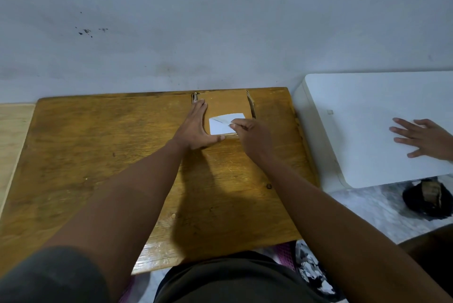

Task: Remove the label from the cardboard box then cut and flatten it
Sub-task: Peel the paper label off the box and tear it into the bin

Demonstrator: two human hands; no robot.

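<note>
box (225, 104), one label (221, 126), two hands

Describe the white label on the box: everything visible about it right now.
The label is a plain white paper rectangle, no print legible, stuck on the top face of the brown cardboard box, toward its near edge. Its upper right corner is peeled and folded back, pinched by the right hand. The left hand lies flat beside it, thumb along its near edge.

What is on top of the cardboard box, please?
A white label lies on the cardboard box. The right hand pinches its lifted corner; the left hand presses flat on the box's left side. What lies under the hands is hidden.
</note>
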